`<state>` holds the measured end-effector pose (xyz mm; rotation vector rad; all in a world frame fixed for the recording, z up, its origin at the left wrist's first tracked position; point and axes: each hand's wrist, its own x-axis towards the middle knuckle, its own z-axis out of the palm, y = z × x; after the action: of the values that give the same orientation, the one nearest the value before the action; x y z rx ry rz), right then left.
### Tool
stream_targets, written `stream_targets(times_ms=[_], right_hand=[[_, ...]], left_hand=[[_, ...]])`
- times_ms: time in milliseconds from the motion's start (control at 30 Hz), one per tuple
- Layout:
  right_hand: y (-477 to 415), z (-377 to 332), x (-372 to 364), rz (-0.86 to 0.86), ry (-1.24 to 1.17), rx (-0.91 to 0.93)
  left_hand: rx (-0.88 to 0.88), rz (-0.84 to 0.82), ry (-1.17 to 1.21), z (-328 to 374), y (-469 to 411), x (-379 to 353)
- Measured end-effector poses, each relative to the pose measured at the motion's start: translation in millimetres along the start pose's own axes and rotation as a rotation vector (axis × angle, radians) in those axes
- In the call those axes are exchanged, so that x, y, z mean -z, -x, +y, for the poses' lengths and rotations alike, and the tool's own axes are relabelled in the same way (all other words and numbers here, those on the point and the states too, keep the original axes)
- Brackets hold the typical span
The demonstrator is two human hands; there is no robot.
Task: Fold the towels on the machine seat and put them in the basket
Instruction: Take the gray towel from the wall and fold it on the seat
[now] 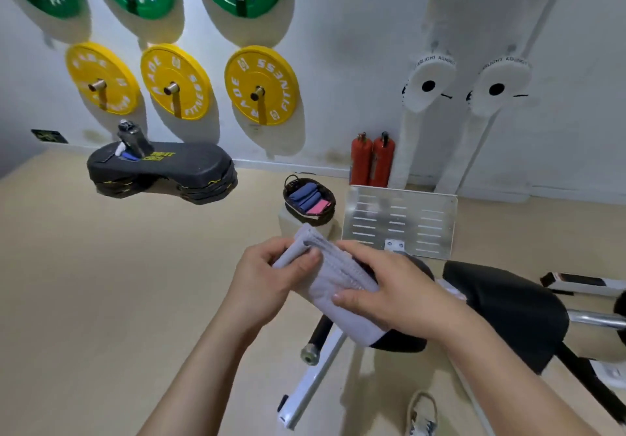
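A folded pale lilac towel (330, 278) is held in the air between both hands, above the left end of the black machine seat (511, 303). My left hand (267, 274) grips its upper left end, thumb on top. My right hand (389, 286) lies over its right side, with the thumb across the lower part. The dark wicker basket (290, 198) stands beyond on a low white block and holds folded blue towels (305, 195) and a pink towel (319, 206).
A perforated metal footplate (399, 222) stands right of the basket, with two red fire extinguishers (372, 159) behind it. A black step platform (159, 171) bearing a bottle lies at the left. Yellow and green weight plates hang on the wall. Beige floor spreads at the left.
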<state>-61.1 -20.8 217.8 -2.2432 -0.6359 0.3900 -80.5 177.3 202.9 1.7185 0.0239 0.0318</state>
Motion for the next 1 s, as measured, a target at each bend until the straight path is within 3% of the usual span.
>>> stream_targets(times_ms=[100,200,333,533,633,833,900,1000], right_hand=[[-13.7,-51.3,-29.3,-0.173,0.179,-0.014],[-30.3,-84.8,-54.6,-0.224,0.245,-0.011],[-55.3,-105.6,-80.8,-0.181,0.154,-0.043],[-102.8,-100.7,-110.8,-0.152,0.101,-0.187],[-138.1,-101.1,-127.9,-0.109,-0.229,-0.294],[-230.3,-96.7,-145.3,0.207,-1.052,-0.440],[-267.0,-94.7,-143.3,0.328,-1.061,-0.444],[-315.3,-98.1,-133.1,0.460,-0.896,-0.421]], left_hand=[[-0.033,0.188,0.031,1.5,34.1,58.5],[-0.044,0.334,0.080,6.0,50.4,110.3],[-0.047,0.337,0.071,5.2,48.1,153.2],[0.036,0.017,-0.012,0.8,17.0,205.2],[-0.187,-0.005,-0.334,-8.4,-3.5,224.6],[-0.718,-0.180,-0.788,-42.2,-79.5,260.7],[-0.796,-0.257,-0.853,-59.1,-111.0,274.7],[-0.698,-0.354,-0.893,-76.4,-154.5,293.1]])
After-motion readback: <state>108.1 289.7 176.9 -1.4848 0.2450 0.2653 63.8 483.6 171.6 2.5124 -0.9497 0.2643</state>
